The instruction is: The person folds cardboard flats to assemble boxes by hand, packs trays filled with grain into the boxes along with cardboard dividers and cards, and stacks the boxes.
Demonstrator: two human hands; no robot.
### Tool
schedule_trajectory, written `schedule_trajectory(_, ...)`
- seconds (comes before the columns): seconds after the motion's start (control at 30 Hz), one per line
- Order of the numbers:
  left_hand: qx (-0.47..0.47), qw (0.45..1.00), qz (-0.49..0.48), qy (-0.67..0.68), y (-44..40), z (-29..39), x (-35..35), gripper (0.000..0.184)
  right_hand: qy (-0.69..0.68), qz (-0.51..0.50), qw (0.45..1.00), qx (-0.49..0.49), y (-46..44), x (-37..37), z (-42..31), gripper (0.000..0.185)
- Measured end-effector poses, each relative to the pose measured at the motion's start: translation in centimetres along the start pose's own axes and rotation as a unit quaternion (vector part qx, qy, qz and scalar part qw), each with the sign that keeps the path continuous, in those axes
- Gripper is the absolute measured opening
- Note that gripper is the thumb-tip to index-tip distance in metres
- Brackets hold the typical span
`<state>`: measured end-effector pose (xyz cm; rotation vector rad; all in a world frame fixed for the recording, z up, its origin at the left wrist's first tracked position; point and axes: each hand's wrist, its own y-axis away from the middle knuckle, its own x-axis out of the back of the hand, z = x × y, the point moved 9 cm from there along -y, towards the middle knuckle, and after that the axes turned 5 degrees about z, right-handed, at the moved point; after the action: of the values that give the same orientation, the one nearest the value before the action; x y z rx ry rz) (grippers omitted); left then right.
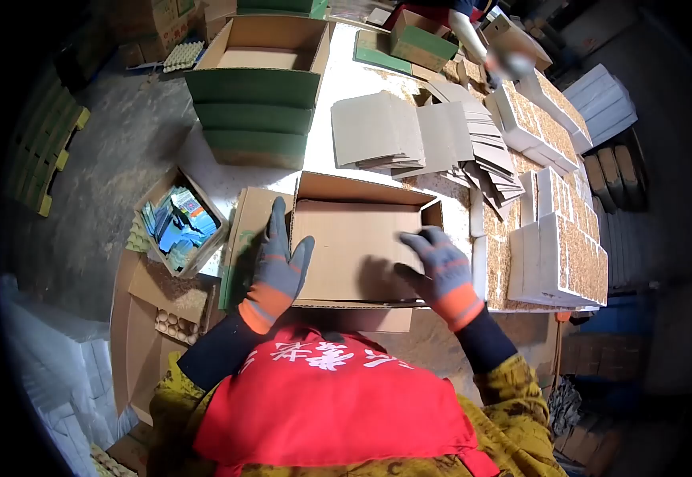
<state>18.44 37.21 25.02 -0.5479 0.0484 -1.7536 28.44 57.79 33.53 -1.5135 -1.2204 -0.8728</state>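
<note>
An open cardboard box (358, 246) sits on the table right in front of me, with a bare brown bottom inside. My left hand (276, 266), in a grey and orange work glove, lies along the box's left wall with fingers stretched out and thumb apart. Over the right end of the box is my right hand (439, 274), gloved the same way; its fingers are apart, slightly bent and a little blurred, and nothing shows in them. Its shadow falls on the box bottom. Under my left hand lies a flat green and brown cardboard piece (242, 230).
Stacked green boxes (254, 119) stand at the back left. Grey cardboard sheets (378, 131) lie beyond my box. White blocks with crumbly brown filling (557, 258) line the right side. A carton of blue packets (179, 226) is at left. Another person's arm (467, 36) reaches in at the back.
</note>
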Motion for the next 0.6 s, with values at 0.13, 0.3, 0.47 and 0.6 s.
schedule_trajectory(0.13, 0.302, 0.873, -0.049, 0.379, 1.8, -7.2, -3.0, 0.056, 0.005, -0.177, 0.979, 0.105, 0.1, -9.7, 0.3, 0.045)
schedule_trajectory(0.3, 0.234, 0.885, -0.130, 0.381, 0.4, -7.4, -1.5, 0.049, -0.290, 0.021, 0.957, -0.009, -0.7, -1.1, 4.4, 0.046)
schedule_trajectory(0.47, 0.283, 0.944, -0.165, 0.032, 5.1, -18.0, -6.3, 0.071, -0.533, -0.052, 0.758, -0.372, 7.3, -11.4, 17.8, 0.069)
schedule_trajectory(0.6, 0.309, 0.912, -0.198, 0.186, 3.4, -7.4, -6.2, 0.086, -0.516, -0.036, 0.791, -0.327, 7.4, -16.7, 13.8, 0.060)
